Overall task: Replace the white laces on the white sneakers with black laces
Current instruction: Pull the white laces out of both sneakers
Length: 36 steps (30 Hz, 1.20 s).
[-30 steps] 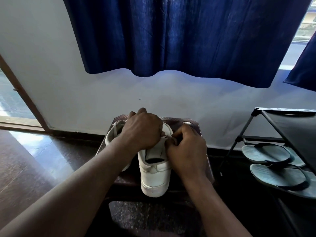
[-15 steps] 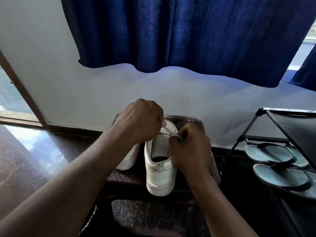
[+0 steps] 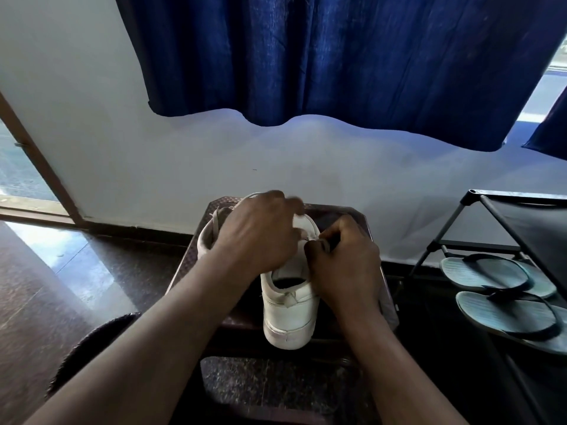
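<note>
Two white sneakers stand on a dark stool (image 3: 352,214), heels toward me. The right sneaker (image 3: 290,314) is in the middle; the left sneaker (image 3: 207,237) is mostly hidden behind my left forearm, with a white lace end (image 3: 216,220) showing. My left hand (image 3: 260,234) hovers over the right sneaker's front with curled fingers, blurred, seemingly pulling a white lace (image 3: 302,217). My right hand (image 3: 343,260) pinches the lace at the sneaker's right eyelets. No black laces are visible.
A black shoe rack (image 3: 491,216) with grey flip-flops (image 3: 497,289) stands at the right. A blue curtain (image 3: 337,56) hangs above the white wall. A door frame (image 3: 36,161) is at the left, over glossy dark floor.
My left hand has shifted slightly up and left above the sneaker's toe, drawing the lace. My right hand stays pinched at the eyelets. The camera view shifted a little.
</note>
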Tool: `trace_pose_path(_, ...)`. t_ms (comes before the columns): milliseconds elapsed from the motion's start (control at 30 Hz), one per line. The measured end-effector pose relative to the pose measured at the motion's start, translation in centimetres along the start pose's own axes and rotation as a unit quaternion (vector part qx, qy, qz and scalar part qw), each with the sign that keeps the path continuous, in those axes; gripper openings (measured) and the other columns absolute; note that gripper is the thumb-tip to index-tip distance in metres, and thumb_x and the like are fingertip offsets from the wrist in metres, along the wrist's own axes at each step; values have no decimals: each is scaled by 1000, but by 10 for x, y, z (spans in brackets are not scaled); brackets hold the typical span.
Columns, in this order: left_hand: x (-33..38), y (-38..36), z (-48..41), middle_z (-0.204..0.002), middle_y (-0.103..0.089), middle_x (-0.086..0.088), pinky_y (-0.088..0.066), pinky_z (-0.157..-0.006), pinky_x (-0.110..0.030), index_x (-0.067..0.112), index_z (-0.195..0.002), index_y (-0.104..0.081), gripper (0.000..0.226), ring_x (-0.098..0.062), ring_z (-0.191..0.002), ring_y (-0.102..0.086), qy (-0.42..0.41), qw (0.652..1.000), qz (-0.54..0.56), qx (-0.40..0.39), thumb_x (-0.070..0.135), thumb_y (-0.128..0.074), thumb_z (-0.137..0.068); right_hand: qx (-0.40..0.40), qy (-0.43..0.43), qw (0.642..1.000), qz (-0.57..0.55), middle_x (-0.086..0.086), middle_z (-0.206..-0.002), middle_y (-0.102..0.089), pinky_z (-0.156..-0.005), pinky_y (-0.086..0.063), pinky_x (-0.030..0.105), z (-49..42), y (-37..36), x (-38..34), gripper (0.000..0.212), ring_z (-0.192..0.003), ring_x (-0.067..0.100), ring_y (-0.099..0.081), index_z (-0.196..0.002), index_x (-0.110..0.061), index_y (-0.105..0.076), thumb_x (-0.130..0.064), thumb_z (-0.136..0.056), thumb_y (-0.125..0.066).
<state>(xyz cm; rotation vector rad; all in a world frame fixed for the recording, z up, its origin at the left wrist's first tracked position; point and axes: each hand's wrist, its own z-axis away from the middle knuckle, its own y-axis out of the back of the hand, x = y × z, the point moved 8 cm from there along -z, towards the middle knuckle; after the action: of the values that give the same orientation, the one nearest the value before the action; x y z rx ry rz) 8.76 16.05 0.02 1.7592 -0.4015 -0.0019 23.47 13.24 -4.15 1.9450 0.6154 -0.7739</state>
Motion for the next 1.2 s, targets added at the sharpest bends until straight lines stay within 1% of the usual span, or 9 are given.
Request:
trace_pose_path(133, 7, -7, -4, -105, -57, -1, -57, -75, -42, 24, -106, -74, 22, -30, -101, -67, 0, 998, -57, 14, 19, -59, -92, -2, -5, 1000, -3, -9, -85, -63, -64, -38, 33, 0, 0, 1, 14, -78, 17, -58, -79, -24, -55, -28, -76, -68)
trace_pose_path(267, -5, -8, -9, -98, -66, 6, -52, -72, -37, 27, -95, -66, 18, -25, -90, -67, 42, 992, 118, 34, 12, -55, -95, -2, -5, 1000, -2, -8, -86, -64, -63, -37, 33, -1, 0, 3, 15, -78, 18, -58, -80, -23, -55, -26, -77, -69)
trace_pose_path(400, -24, -1, -7, -73, -74, 3, -45, -60, -33, 19, -84, -59, 23, -11, -56, -63, 146, 820, 553, 38, 6, -49, -100, -1, -3, 1000, -10, -9, -82, -62, -64, -41, 33, -1, -1, 2, 16, -76, 14, -57, -79, -24, -55, -26, -77, -70)
trace_pose_path(467, -32, 10, -6, -70, -67, 8, -41, -62, -31, 28, -85, -63, 19, -12, -58, -57, 138, 865, 476, 86, 20, -54, -99, -2, -2, 1000, -9, -9, -82, -62, -65, -44, 34, -1, -1, 1, 16, -75, 13, -58, -78, -24, -54, -26, -77, -71)
trace_pose_path(567, -23, 9, -4, -92, -72, 9, -50, -74, -34, 37, -98, -69, 13, -19, -87, -66, 70, 986, 139, 59, 47, -64, -93, -5, -5, 1000, -9, -8, -83, -63, -67, -44, 34, -2, -3, 1, 16, -77, 17, -59, -79, -24, -55, -25, -77, -70)
trace_pose_path(700, -6, 0, -3, -112, -70, 5, -50, -77, -34, 35, -104, -77, 20, -25, -105, -67, 9, 998, -57, 11, 42, -60, -96, -11, -14, 1000, -17, -9, -84, -63, -67, -43, 34, -2, -3, 2, 14, -77, 17, -58, -78, -25, -55, -26, -77, -69)
trace_pose_path(933, -2, 1, -1, -117, -66, 7, -38, -73, -31, 39, -110, -74, 26, -22, -109, -63, 35, 997, -67, 3, 25, -60, -93, -11, -18, 1000, -18, -9, -85, -63, -66, -41, 33, -2, -3, 1, 13, -78, 16, -58, -80, -25, -57, -25, -78, -69)
trace_pose_path(1100, -6, 4, -1, -107, -53, 8, -30, -65, -33, 33, -93, -59, 20, -20, -82, -49, 55, 998, -6, 20, 15, -52, -94, -12, -8, 1000, -14, -7, -86, -63, -65, -41, 33, -2, -3, -1, 14, -77, 17, -58, -80, -25, -56, -25, -77, -69)
trace_pose_path(1200, -11, 2, -7, -109, -60, 10, -35, -67, -28, 22, -102, -61, 17, -16, -86, -58, 72, 982, 174, 12, 11, -48, -101, -14, -2, 1000, -6, -6, -85, -63, -64, -37, 32, -2, -4, -2, 15, -76, 18, -58, -81, -24, -56, -26, -78, -70)
